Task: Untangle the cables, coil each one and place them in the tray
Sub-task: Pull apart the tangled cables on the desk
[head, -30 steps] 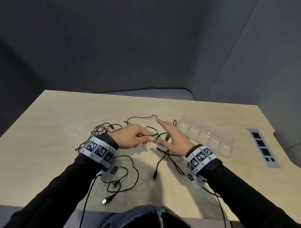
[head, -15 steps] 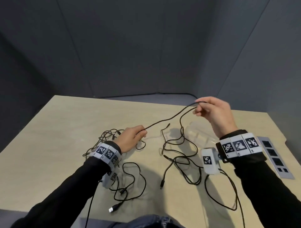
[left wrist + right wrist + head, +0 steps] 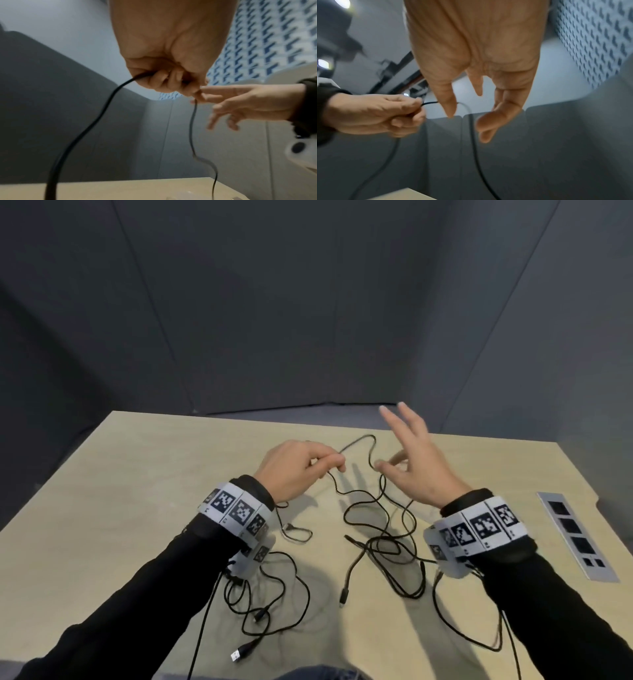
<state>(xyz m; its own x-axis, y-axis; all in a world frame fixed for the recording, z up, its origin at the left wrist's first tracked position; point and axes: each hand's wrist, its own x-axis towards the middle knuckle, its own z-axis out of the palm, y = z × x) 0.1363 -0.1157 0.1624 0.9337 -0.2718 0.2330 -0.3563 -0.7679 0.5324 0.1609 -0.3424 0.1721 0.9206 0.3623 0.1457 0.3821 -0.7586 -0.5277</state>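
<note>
Several thin black cables lie tangled on the wooden table (image 3: 137,474). My left hand (image 3: 322,463) is raised just above the table and pinches one black cable (image 3: 371,440), which arches up from its fingertips and drops into the middle tangle (image 3: 387,546). The left wrist view shows that hand (image 3: 171,75) curled round the cable (image 3: 102,112). My right hand (image 3: 407,453) hovers just right of the arch with fingers spread, holding nothing. In the right wrist view the cable (image 3: 474,135) hangs behind the right hand's thumb and fingers (image 3: 479,94). I cannot see the tray.
A second tangle (image 3: 267,594) lies below my left wrist, ending in a USB plug (image 3: 236,655) near the front edge. A loose plug (image 3: 342,601) lies at centre front. A grey socket panel (image 3: 575,535) is set into the table's right side.
My right hand has let go of the cable it held high on the right and come back down beside the left hand. The left hand has lifted off the table, still holding the cable.
</note>
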